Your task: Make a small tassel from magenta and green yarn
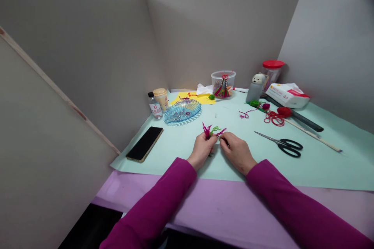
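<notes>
My left hand (202,148) is closed on a bundle of yarn (207,130), whose frayed magenta and green ends stick up above the fingers. Close at its right, my right hand (236,151) pinches at a magenta strand (221,132) that runs between the two hands. The fingertips nearly meet over the pale green table sheet (187,167). Black-handled scissors (284,145) lie open to the right of my right hand. Past the hands, a short magenta yarn piece (247,114) rests on the sheet.
At left are a phone (145,144), a bottle (155,106), a cup (161,98) and a blue dish (191,109). A clear tub (216,83) with tassels stands behind. Right: grey bottle (254,88), red yarn (274,118), tissue pack (288,95), stick (317,137).
</notes>
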Tool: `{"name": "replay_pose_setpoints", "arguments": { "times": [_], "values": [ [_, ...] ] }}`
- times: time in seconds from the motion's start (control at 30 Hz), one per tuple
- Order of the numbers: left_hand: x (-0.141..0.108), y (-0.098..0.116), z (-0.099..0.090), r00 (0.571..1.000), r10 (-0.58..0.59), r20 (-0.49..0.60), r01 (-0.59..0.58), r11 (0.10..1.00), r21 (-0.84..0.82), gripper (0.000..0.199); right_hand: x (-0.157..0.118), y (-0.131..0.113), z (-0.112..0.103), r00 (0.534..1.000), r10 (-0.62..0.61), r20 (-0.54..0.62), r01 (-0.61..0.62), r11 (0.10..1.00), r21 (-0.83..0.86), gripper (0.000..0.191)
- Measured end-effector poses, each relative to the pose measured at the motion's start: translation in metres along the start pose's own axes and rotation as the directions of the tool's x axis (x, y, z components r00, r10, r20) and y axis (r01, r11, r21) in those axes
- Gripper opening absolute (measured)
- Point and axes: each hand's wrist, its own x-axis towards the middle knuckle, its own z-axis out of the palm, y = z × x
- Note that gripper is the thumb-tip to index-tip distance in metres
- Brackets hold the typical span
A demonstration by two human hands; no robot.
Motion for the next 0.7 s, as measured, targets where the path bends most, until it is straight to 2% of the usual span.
{"name": "replay_pose_setpoints", "arguments": {
  "times": [0.33, 0.7],
  "values": [
    [-0.004, 0.006, 0.001, 0.998, -0.039, 0.040, 0.037, 0.998, 0.042, 0.024, 0.003, 0.002, -0.003, 0.991, 0.106, -0.084, -0.110, 0.993, -0.044, 0.017],
    [-0.005, 0.011, 0.001, 0.991, -0.095, 0.090, 0.098, 0.994, -0.038, 0.022, 0.004, 0.001, -0.004, 0.992, 0.078, -0.101, -0.095, 0.980, -0.174, 0.019]
  ]
}}
